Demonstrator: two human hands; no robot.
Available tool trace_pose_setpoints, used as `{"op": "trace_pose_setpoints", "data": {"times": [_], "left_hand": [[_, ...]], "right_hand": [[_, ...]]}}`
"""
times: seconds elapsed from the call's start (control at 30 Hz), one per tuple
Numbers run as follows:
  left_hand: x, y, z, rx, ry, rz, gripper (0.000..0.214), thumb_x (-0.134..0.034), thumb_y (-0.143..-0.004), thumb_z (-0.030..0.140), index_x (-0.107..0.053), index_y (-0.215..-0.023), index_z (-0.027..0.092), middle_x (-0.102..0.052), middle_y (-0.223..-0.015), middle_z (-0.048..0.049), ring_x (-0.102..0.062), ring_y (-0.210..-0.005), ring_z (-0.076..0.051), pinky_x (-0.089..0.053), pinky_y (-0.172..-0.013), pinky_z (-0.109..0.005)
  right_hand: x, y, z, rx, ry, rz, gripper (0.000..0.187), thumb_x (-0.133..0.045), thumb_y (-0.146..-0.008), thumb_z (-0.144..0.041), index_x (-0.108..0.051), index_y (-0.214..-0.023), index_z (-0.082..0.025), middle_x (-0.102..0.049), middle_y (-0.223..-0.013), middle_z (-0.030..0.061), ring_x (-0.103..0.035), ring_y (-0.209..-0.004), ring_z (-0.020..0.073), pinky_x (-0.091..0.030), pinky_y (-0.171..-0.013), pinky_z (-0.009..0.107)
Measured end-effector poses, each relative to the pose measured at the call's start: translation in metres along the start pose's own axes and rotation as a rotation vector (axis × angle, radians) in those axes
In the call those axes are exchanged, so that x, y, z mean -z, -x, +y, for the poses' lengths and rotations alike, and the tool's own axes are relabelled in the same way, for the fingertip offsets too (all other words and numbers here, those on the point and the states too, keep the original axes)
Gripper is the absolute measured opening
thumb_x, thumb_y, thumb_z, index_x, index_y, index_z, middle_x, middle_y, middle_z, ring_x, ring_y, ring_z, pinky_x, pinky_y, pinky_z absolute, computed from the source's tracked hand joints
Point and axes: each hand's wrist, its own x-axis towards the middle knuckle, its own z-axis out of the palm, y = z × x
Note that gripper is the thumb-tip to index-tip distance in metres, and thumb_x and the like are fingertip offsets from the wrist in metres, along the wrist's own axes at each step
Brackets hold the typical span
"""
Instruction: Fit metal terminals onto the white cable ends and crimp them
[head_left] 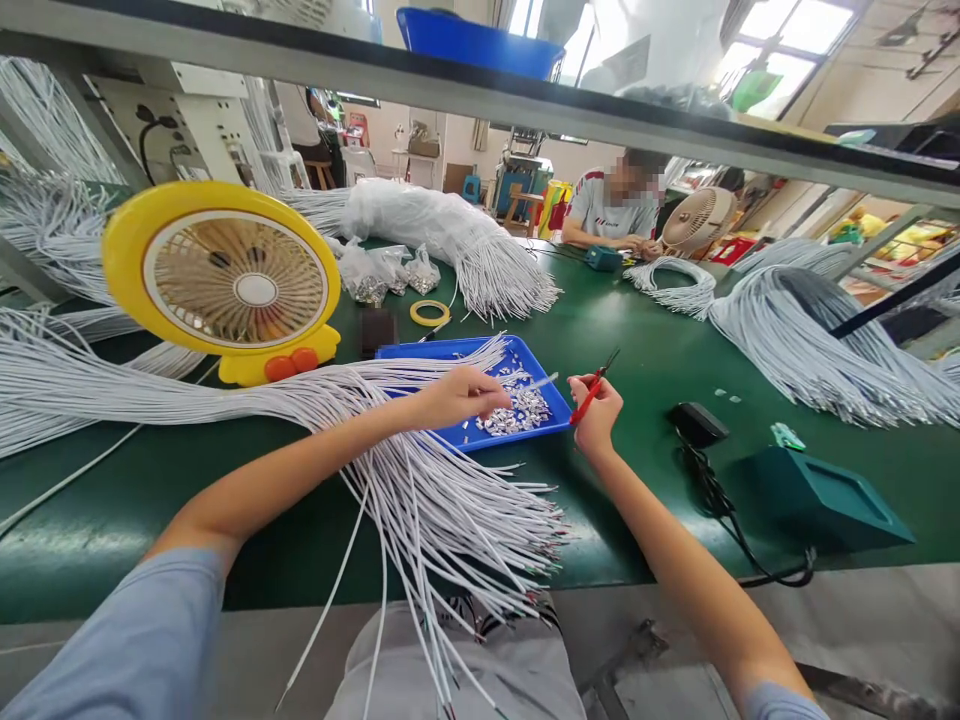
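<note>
My left hand (pixel 466 396) is closed in a pinch above the blue tray (pixel 541 358). A short pale length, which looks like the end of a white cable (pixel 541 382), sticks out to the right from its fingertips. My right hand (pixel 598 415), just past the tray's right edge, is closed round small red-handled pliers (pixel 589 398) with dark, thin jaws pointing up and away. Small shiny metal parts (pixel 517 412) lie loose in the tray. A large bundle of white cables (pixel 450 510) runs beneath my left forearm, its stripped ends fanned towards the table edge and my lap.
A yellow fan (pixel 315 215) stands at the left. Behind the tray are bagged parts (pixel 371 275), a tape roll (pixel 430 314) and a wrapped cable bundle (pixel 420 220). A green device (pixel 825 500) with a black cord sits right. Across the table a person (pixel 611 215) works; a shelf beam crosses overhead.
</note>
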Motion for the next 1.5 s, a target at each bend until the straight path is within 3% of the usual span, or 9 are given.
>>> {"op": "trace_pose_setpoints", "data": {"times": [0.13, 0.3, 0.43, 0.6, 0.77, 1.03, 1.23, 1.5], "left_hand": [[-0.009, 0.021, 0.034, -0.188, 0.325, -0.055, 0.031, -0.055, -0.09, 0.033, -0.071, -0.092, 0.007, -0.064, -0.065, -0.0051, -0.053, -0.052, -0.008, -0.04, -0.047, -0.016], [0.009, 0.027, 0.045, -0.393, 0.285, 0.31, 0.019, -0.061, -0.087, 0.025, -0.074, -0.086, 0.011, -0.062, -0.078, -0.0069, -0.056, -0.067, -0.01, -0.046, -0.057, -0.02], [0.024, 0.022, 0.04, -0.321, 0.359, 0.469, 0.021, -0.065, -0.085, 0.031, -0.074, -0.082, 0.012, -0.062, -0.073, -0.0048, -0.058, -0.066, -0.01, -0.05, -0.059, -0.022], [0.023, 0.018, 0.037, -0.22, 0.352, 0.499, 0.023, -0.07, -0.081, 0.035, -0.073, -0.079, 0.013, -0.067, -0.07, -0.0054, -0.054, -0.062, -0.01, -0.046, -0.056, -0.021], [0.014, 0.015, 0.035, -0.134, 0.523, 0.433, 0.021, -0.07, -0.08, 0.032, -0.071, -0.073, 0.012, -0.067, -0.069, -0.0049, -0.057, -0.065, -0.01, -0.047, -0.058, -0.02], [0.004, 0.014, 0.034, -0.092, 0.583, 0.5, 0.016, -0.075, -0.075, 0.026, -0.07, -0.07, 0.011, -0.061, -0.061, -0.0012, -0.048, -0.053, -0.006, -0.039, -0.048, -0.017], [0.001, 0.012, 0.031, 0.009, 0.539, 0.537, 0.022, -0.083, -0.065, 0.026, -0.068, -0.064, 0.01, -0.059, -0.059, -0.0006, -0.048, -0.052, -0.006, -0.039, -0.046, -0.018], [0.001, 0.011, 0.035, 0.02, 0.57, 0.552, 0.025, -0.08, -0.069, 0.031, -0.068, -0.067, 0.01, -0.06, -0.059, -0.0004, -0.049, -0.047, -0.005, -0.04, -0.043, -0.016]], "right_hand": [[-0.014, 0.026, -0.038, 0.047, -0.076, -0.105, 0.016, -0.066, -0.073, -0.031, -0.058, -0.073, -0.017, -0.066, -0.077, 0.0023, -0.053, -0.061, 0.0109, -0.044, -0.061, 0.026], [-0.045, 0.047, -0.106, 0.097, -0.168, -0.325, 0.011, -0.07, -0.073, -0.03, -0.066, -0.078, -0.021, -0.069, -0.084, 0.0006, -0.057, -0.066, 0.0116, -0.048, -0.066, 0.028], [-0.056, 0.051, -0.141, 0.148, -0.271, -0.428, 0.007, -0.069, -0.077, -0.025, -0.062, -0.078, -0.024, -0.071, -0.087, -0.0015, -0.064, -0.08, 0.0134, -0.052, -0.079, 0.031], [-0.048, 0.048, -0.143, 0.21, -0.231, -0.473, 0.012, -0.07, -0.077, -0.026, -0.059, -0.076, -0.024, -0.072, -0.087, -0.0002, -0.066, -0.083, 0.0152, -0.052, -0.078, 0.031], [-0.044, 0.048, -0.147, 0.178, -0.214, -0.541, 0.011, -0.071, -0.076, -0.025, -0.06, -0.076, -0.024, -0.071, -0.087, -0.0006, -0.066, -0.077, 0.0144, -0.051, -0.067, 0.029], [-0.047, 0.053, -0.149, 0.078, -0.304, -0.691, 0.008, -0.068, -0.08, -0.021, -0.061, -0.076, -0.022, -0.07, -0.085, -0.0021, -0.062, -0.075, 0.0101, -0.05, -0.07, 0.025], [-0.048, 0.054, -0.149, 0.135, -0.223, -0.648, 0.013, -0.071, -0.075, -0.018, -0.059, -0.071, -0.02, -0.068, -0.078, -0.002, -0.059, -0.069, 0.0097, -0.047, -0.062, 0.023], [-0.051, 0.052, -0.148, 0.211, -0.11, -0.622, 0.015, -0.07, -0.074, -0.013, -0.057, -0.069, -0.018, -0.063, -0.071, -0.0029, -0.055, -0.065, 0.0081, -0.046, -0.062, 0.021]]}}
